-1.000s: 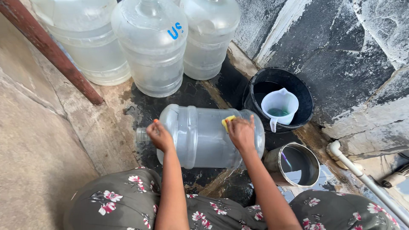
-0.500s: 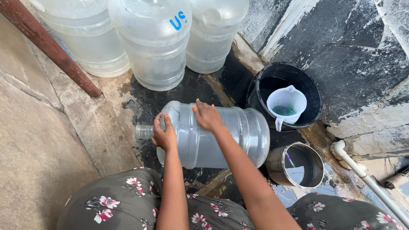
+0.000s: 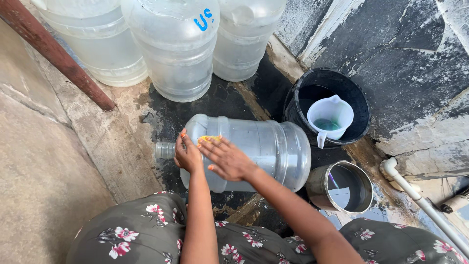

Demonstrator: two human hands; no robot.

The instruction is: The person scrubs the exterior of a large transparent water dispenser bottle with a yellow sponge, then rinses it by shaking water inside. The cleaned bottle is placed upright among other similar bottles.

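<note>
Where the dry concrete floor (image 3: pixel 44 186) gives way to a wet, dark patch, a rusty red metal bar (image 3: pixel 58 56) slants down from the far left corner, and three upright clear plastic water jugs (image 3: pixel 171 49) stand in a row along the far edge. In front of them a large clear plastic water bottle (image 3: pixel 259 146) lies on its side on the wet patch, its neck pointing left. The left hand (image 3: pixel 187 154) rests on the bottle's shoulder near the neck, fingers curled against the plastic, steadying it rather than closing round it. Just beside it, the right hand (image 3: pixel 227 159) presses a yellow sponge (image 3: pixel 209 139) onto the bottle's upper side, fingers spread flat over the sponge. To the right, by the black-painted wall, a black plastic bucket (image 3: pixel 359 105) holds a white plastic jug (image 3: pixel 330 117) with greenish liquid in it. Nearer, just beside the bottle's base, stands a round steel pot (image 3: pixel 342 188) with water. A white plastic pipe (image 3: pixel 420 200) runs along the floor at the right edge.
</note>
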